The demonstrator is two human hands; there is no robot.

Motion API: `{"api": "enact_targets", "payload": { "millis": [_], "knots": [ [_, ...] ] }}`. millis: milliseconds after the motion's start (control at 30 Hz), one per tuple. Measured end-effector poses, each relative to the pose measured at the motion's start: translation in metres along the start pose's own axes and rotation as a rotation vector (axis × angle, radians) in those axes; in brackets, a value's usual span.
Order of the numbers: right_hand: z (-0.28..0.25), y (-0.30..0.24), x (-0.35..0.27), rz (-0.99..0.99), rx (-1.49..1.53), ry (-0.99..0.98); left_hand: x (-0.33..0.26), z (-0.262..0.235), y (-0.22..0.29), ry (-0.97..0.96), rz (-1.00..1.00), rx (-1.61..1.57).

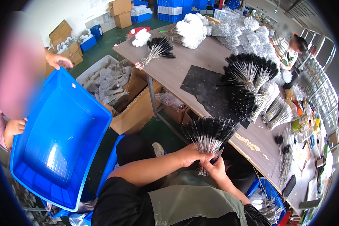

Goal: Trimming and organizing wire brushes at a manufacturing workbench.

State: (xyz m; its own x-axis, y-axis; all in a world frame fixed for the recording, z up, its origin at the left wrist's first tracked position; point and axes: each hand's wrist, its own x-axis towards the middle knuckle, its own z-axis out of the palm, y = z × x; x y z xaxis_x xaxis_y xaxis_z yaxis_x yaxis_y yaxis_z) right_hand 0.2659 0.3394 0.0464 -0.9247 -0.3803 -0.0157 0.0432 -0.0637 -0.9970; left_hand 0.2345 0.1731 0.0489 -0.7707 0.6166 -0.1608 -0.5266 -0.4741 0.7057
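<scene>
A fanned bundle of black-bristled wire brushes (209,141) is held over my lap by the near table edge, bristles up and bare wire stems down. My left hand (190,154) is closed round the stems from the left side. Lower down, my right hand (214,169) grips the stems from the right, its thumb near my left thumb. A small dark, pointed piece (219,152) shows by the right fingers; I cannot make out what it is. The looped wire ends (202,171) stick out below the hands.
On the table (165,81) lie a black mat (201,88), piles of black brushes (248,71) and white brushes (192,30). To the left, a person holds a tilted blue tub (60,139). A cardboard box (133,109) stands beside the table. Another person (290,51) sits at the far right.
</scene>
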Motion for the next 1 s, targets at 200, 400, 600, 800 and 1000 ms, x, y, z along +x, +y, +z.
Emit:
{"api": "enact_targets", "payload": {
  "millis": [200, 400, 600, 800, 1000],
  "knots": [
    [-0.014, 0.011, 0.002, 0.028, -0.078, -0.059, 0.009, -0.005, -0.002, -0.004, -0.007, 0.007],
    [-0.022, 0.018, 0.002, 0.013, -0.055, 0.100, 0.012, -0.016, 0.018, 0.146, 0.111, -0.108],
    [-0.043, 0.003, 0.000, 0.172, 0.058, 0.171, 0.010, -0.024, 0.020, 0.295, 0.114, 0.094],
    [-0.051, 0.004, -0.003, 0.037, 0.132, 0.255, 0.004, -0.040, 0.007, 0.283, 0.131, 0.458],
    [-0.053, -0.014, -0.007, -0.005, 0.231, 0.246, -0.013, -0.046, 0.012, 0.161, 0.265, 1.040]
  ]
}}
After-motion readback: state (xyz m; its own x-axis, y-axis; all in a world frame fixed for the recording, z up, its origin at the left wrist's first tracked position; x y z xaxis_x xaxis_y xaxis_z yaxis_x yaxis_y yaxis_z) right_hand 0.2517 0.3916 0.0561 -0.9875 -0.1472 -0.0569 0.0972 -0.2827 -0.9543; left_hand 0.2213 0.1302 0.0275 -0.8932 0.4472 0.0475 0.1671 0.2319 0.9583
